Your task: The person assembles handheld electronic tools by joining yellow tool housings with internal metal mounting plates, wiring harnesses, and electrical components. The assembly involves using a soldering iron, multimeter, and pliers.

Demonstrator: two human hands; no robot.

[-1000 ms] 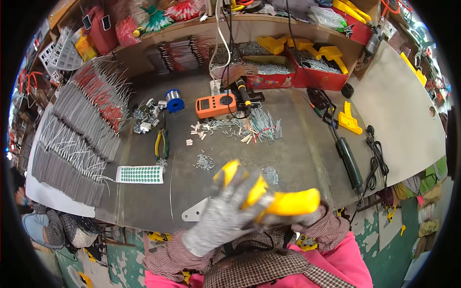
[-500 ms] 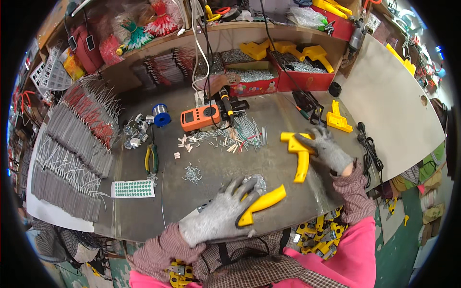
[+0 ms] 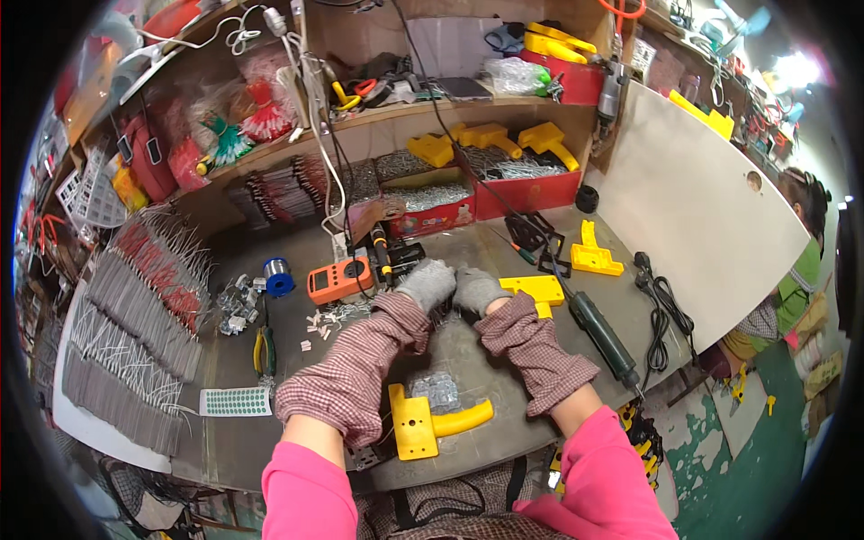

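Both my hands, in grey gloves, are close together over the far middle of the bench, at the pile of small metal parts. My left hand [image 3: 427, 283] is curled with its knuckles up. My right hand [image 3: 477, 290] is curled beside it. What their fingers hold, if anything, is hidden. Just right of my right hand lies a yellow pistol-shaped plastic housing [image 3: 538, 289], partly covered by my sleeve. A second yellow housing [image 3: 417, 423] rests near the front edge between my forearms, beside a clear plastic bag [image 3: 438, 392].
A dark green corded cylindrical tool [image 3: 603, 337] slants at right. An orange meter [image 3: 339, 281], a solder spool [image 3: 278, 277] and pliers [image 3: 264, 351] are left. Red boxes [image 3: 531, 194] stand at the back. Bundled grey leads [image 3: 135, 346] line the left side; a black cable [image 3: 666, 319] lies right.
Both hands have moved to the far middle of the bench. My left hand has let go of the front housing, which now lies turned. My right hand has left the other housing.
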